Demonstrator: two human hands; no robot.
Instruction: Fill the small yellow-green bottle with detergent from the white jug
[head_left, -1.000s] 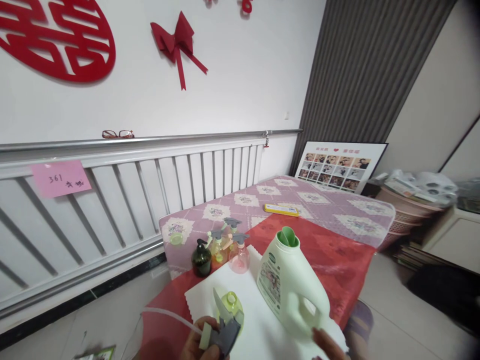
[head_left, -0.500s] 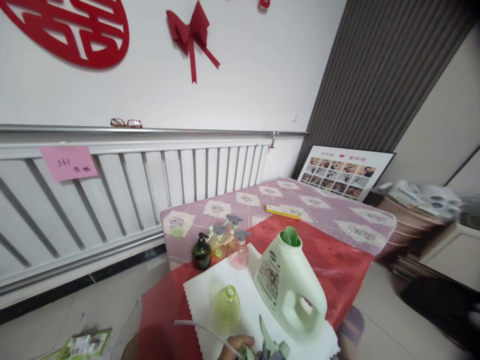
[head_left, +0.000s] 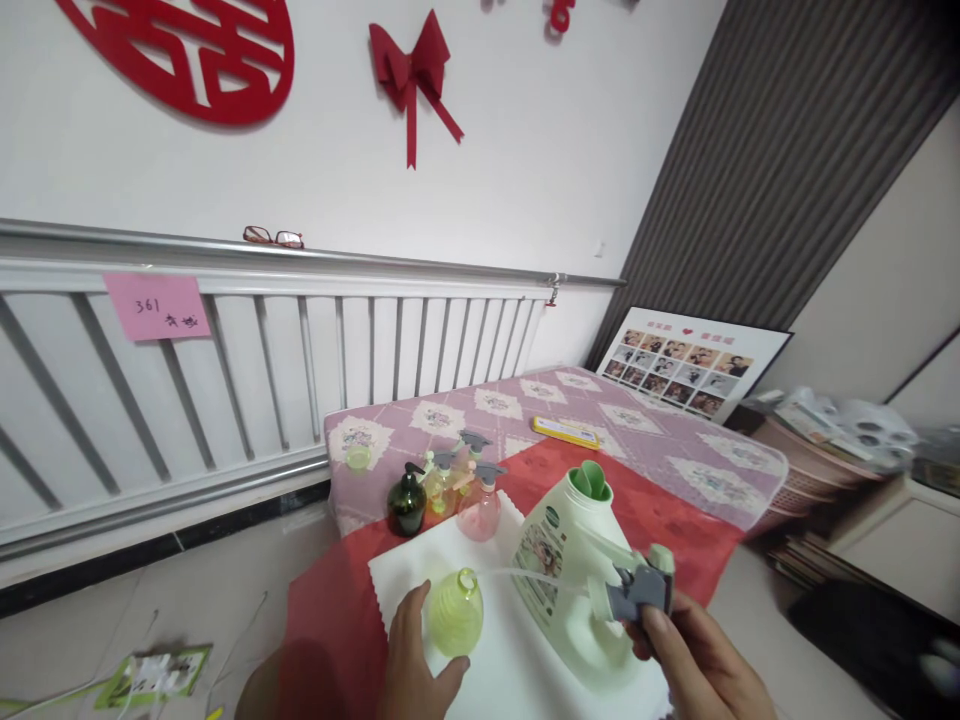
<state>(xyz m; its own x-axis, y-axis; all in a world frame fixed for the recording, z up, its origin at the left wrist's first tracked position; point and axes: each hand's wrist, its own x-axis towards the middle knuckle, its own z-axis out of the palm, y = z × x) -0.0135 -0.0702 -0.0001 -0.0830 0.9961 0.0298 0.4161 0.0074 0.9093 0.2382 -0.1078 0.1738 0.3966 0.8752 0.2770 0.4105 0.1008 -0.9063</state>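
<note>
My right hand grips a grey and green spray head, holding it in front of the large pale green jug. From the spray head a thin clear tube runs left to the mouth of a yellow-green bottle; whether its tip is inside I cannot tell. At the bottle's left side is my left hand, thumb and fingers spread apart around it; contact is unclear. The jug stands upright with a green spout in its open neck.
Behind the white mat stand a dark green pump bottle, a pink spray bottle and other small bottles. A yellow box and a small green lid lie farther back on the flowered cloth. A radiator lines the wall.
My right hand has raised the spray head and brought it right, in front of the jug. The tube now reaches the bottle's mouth. My left hand has come in beside the bottle.
</note>
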